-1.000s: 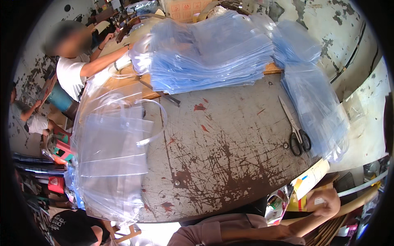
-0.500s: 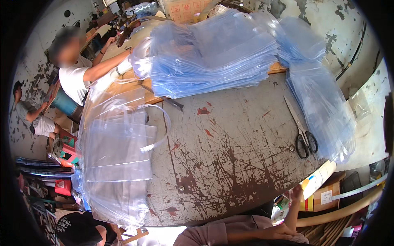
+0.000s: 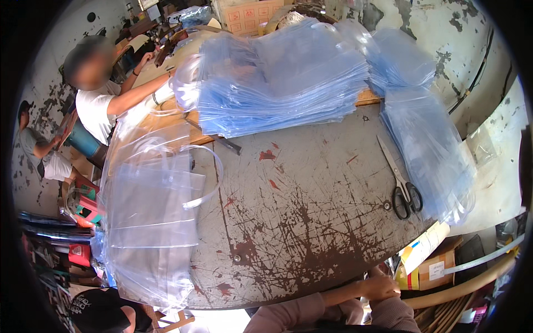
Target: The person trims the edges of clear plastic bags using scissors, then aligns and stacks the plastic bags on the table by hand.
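Bluish clear plastic sheets [image 3: 288, 77] lie piled along the far edge of your scratched grey counter [image 3: 311, 188]; your hands [image 3: 381, 287] overlap near you, grasp impossible to tell.

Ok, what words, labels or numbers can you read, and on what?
Black cap: white lettering, not copied out.
Cardboard box, top: print too small to read.
White label on brown box, lower right: too small to read.
White-and-yellow card: any print too small.
Clear plastic stack: no text visible.
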Motion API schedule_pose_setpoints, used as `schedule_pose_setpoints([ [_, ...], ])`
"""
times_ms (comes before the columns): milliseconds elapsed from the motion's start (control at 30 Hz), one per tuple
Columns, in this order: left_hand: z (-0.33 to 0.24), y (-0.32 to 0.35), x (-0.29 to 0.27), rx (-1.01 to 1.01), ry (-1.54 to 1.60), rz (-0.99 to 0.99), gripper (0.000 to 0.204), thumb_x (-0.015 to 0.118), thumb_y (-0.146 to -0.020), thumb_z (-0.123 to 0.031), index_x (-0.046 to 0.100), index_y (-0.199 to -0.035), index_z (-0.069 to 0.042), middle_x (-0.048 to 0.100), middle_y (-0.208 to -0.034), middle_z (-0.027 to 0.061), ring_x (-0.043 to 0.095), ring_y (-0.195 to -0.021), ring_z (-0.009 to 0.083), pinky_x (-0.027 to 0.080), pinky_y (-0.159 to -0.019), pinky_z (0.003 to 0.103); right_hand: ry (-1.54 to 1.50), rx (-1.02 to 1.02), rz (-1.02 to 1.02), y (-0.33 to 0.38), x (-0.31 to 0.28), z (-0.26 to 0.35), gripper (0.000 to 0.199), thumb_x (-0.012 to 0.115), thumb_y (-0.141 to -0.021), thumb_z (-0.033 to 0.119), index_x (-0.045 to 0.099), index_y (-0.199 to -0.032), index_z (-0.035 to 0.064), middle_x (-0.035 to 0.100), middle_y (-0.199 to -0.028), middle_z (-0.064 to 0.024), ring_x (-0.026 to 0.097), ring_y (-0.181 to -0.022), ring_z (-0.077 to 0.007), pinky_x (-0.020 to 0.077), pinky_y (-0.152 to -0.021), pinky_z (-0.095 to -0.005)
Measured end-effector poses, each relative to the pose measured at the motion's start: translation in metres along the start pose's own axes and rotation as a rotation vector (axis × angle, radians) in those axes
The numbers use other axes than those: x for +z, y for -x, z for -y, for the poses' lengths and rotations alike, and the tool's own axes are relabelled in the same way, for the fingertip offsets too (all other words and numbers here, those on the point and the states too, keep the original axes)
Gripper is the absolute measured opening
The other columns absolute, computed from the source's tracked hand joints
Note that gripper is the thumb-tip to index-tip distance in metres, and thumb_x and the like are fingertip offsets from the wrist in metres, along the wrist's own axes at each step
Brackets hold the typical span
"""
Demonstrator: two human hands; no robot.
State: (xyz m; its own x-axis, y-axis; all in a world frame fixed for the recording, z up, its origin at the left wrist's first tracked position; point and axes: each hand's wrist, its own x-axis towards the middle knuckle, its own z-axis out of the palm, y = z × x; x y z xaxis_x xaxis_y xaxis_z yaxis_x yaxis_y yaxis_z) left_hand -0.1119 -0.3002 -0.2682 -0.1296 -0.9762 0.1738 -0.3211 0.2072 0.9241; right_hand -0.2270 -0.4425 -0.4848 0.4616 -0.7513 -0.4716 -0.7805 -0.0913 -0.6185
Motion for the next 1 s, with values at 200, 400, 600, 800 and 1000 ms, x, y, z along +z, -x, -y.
schedule_pose_setpoints([
  [200, -0.035, 0.041, -0.005, 0.102, 0.024, -0.066, 0.049, 0.038, -0.087, -0.006, 0.031, -0.135, 0.001, 0.033, -0.139, 0.019, 0.031, -0.131, 0.0288, 0.021, -0.109, 0.042, 0.063, 0.01, -0.042, 0.006, -0.009, -0.002, 0.016, 0.053, -0.087, 0.028, 0.056, -0.092, 0.0131, 0.059, -0.086, -0.0012, 0.057, -0.077, -0.0127, 0.0473, -0.064, -0.0257],
  [400, -0.052, 0.07, -0.007, 0.04, 0.059, -0.226, 0.056, 0.044, -0.084, -0.003, 0.025, -0.136, 0.007, 0.029, -0.14, 0.0228, 0.029, -0.132, 0.0295, 0.026, -0.108, 0.038, 0.092, 0.007, -0.051, 0.006, -0.013, -0.003, 0.016, 0.053, -0.087, 0.027, 0.056, -0.093, 0.0131, 0.059, -0.087, -0.0019, 0.056, -0.078, -0.0136, 0.0472, -0.065, -0.0263],
  [600, -0.046, 0.079, 0.011, -0.001, 0.238, -0.407, 0.043, 0.052, -0.083, -0.01, 0.047, -0.125, -0.001, 0.047, -0.128, 0.015, 0.046, -0.119, 0.0289, 0.037, -0.1, 0.038, 0.11, -0.001, -0.062, 0.012, -0.014, -0.001, 0.016, 0.053, -0.087, 0.027, 0.057, -0.093, 0.0131, 0.059, -0.088, -0.0026, 0.056, -0.079, -0.0144, 0.0471, -0.065, -0.0268],
  [800, -0.024, 0.039, 0.002, 0.062, 0.276, -0.382, 0.015, 0.052, -0.084, -0.013, 0.054, -0.094, -0.002, 0.054, -0.095, 0.0122, 0.054, -0.096, 0.0285, 0.043, -0.082, 0.037, 0.122, -0.005, -0.06, 0.013, -0.008, -0.005, 0.016, 0.053, -0.087, 0.027, 0.057, -0.094, 0.0131, 0.059, -0.089, -0.0034, 0.056, -0.08, -0.0152, 0.047, -0.066, -0.0274],
  [1000, -0.04, 0.045, 0.006, 0.056, 0.233, -0.391, 0.016, 0.045, -0.086, -0.011, 0.052, -0.097, -0.001, 0.052, -0.095, 0.0163, 0.052, -0.096, 0.0331, 0.042, -0.079, 0.04, 0.143, 0.016, -0.085, 0.019, -0.016, -0.009, 0.017, 0.053, -0.086, 0.027, 0.057, -0.094, 0.0131, 0.059, -0.09, -0.0041, 0.056, -0.081, -0.016, 0.047, -0.067, -0.0279],
])
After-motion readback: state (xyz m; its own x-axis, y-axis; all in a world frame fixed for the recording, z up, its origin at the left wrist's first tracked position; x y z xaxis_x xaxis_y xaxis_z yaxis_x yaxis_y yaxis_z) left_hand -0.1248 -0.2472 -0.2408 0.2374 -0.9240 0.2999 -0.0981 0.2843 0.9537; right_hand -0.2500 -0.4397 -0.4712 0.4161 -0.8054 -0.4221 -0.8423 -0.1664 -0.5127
